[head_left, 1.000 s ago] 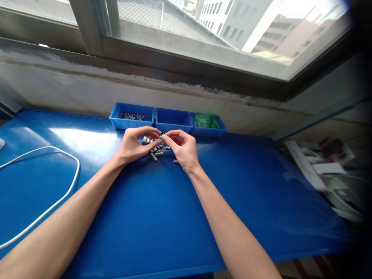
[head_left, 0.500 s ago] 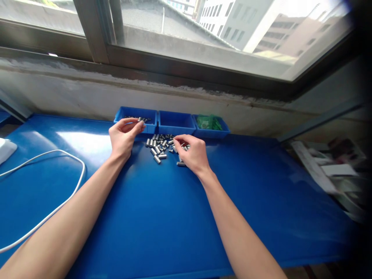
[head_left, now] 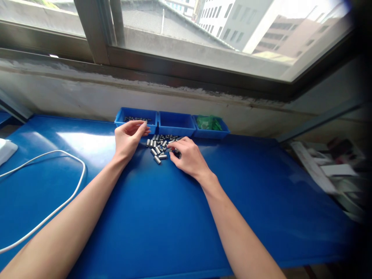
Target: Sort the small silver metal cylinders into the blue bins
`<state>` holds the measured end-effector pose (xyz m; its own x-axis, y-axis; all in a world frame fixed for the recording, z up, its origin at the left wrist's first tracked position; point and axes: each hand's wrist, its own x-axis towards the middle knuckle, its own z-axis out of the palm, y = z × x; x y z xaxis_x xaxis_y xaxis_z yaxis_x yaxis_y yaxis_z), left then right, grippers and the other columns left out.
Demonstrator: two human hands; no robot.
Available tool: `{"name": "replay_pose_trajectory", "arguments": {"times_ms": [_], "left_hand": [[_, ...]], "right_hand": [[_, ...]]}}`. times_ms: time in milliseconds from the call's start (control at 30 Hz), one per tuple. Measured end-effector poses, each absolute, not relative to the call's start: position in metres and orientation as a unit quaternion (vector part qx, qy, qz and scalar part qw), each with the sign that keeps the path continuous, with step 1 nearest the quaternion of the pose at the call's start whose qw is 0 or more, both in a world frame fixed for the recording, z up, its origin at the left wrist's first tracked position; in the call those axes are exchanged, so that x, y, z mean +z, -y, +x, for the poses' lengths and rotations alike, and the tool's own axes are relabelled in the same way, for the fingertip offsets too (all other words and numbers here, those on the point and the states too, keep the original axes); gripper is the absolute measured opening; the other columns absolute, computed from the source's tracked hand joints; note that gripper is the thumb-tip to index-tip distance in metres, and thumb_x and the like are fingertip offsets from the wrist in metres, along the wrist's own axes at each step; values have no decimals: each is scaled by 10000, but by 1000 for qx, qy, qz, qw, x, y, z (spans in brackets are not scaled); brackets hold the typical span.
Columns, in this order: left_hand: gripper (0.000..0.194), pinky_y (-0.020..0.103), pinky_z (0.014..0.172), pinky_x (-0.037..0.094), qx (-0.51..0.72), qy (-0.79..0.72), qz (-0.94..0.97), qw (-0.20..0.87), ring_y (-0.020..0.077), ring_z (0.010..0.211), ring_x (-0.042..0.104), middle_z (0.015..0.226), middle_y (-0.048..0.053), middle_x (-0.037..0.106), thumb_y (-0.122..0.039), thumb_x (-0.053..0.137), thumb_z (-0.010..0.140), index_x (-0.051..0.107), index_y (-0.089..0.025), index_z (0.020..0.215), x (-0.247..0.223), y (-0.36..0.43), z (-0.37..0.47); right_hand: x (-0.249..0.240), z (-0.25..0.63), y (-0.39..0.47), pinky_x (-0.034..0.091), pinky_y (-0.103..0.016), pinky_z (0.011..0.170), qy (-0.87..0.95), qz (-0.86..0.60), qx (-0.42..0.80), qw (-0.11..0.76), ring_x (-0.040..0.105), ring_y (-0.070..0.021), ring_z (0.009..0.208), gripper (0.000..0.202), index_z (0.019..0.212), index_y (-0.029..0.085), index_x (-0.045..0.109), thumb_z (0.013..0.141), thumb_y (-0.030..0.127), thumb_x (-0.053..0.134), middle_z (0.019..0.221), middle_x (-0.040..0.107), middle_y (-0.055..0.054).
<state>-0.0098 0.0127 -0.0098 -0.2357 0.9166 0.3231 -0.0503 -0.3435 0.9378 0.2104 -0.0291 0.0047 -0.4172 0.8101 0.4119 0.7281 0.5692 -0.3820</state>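
A pile of short silvery metal cylinders (head_left: 157,150), mixed with smaller metal pieces, lies on the blue table in front of the bins. My right hand (head_left: 187,158) is curled low over the pile's right side. Its thumb and forefinger close on a small metal piece, and the palm covers some of the parts. Just in front of the left blue bin (head_left: 120,113), which holds small dark metal parts, my left hand (head_left: 128,139) is raised with thumb and forefinger pinched together. Whatever sits between those fingertips is too small or hidden to make out.
Beside the left bin stand a middle blue bin (head_left: 176,129) and a right one with green plastic bags (head_left: 209,123). A white cable (head_left: 83,166) loops over the table at left, near a white object (head_left: 7,150). Behind runs the window ledge; papers (head_left: 338,169) lie at far right.
My left hand has shifted slightly right and down; the metal piece seen in its fingers no longer shows. My right hand has moved left and lower over the pile, fingers curled further in.
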Motion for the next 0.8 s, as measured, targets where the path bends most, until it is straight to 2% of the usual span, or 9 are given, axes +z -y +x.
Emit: {"name": "replay_pose_trajectory", "arguments": {"times_ms": [133,200,267,433,633,800], "left_hand": [[378,315,762,655,597,-417,565,388,214,744,775,839,77,798,-490,858,770,783,-158,935,-6,-4,-7],[400,329,788,655,567,-404,585,416,232,777,781,877,90,806,-479,885,740,792,-156,956,-4,-1,-8],[426,345,809,655,536,-395,590,456,253,817,786,913,99,811,-469,909,709,798,-158,978,-3,0,-9],[429,360,876,646,488,-380,597,511,271,917,788,1004,107,814,-462,906,719,808,-176,1024,-3,-1,-12],[410,362,909,647,469,-351,610,533,271,948,789,1036,108,812,-412,909,727,807,-178,1048,-2,0,-12],[421,382,889,659,451,-340,621,544,293,943,789,1013,110,814,-437,914,710,819,-168,1018,-1,1,-12]], "right_hand": [[6,205,27,581,-334,824,717,-483,236,443,728,-190,823,95,935,218,717,846,250,714,899,773,-31],[7,203,25,602,-321,802,620,-477,345,519,745,-189,812,195,892,214,706,781,341,804,879,775,-26],[6,201,22,610,-329,808,542,-471,416,558,751,-197,826,298,850,200,716,699,399,878,884,787,-38],[0,200,19,602,-319,810,486,-455,477,574,746,-182,830,340,836,200,764,619,394,941,932,808,-41],[0,193,23,603,-345,888,488,-437,497,570,749,-185,853,344,838,210,782,616,420,943,915,808,-32],[1,179,28,613,-347,859,505,-449,482,558,742,-190,811,367,806,198,773,632,484,921,865,796,-34]]}}
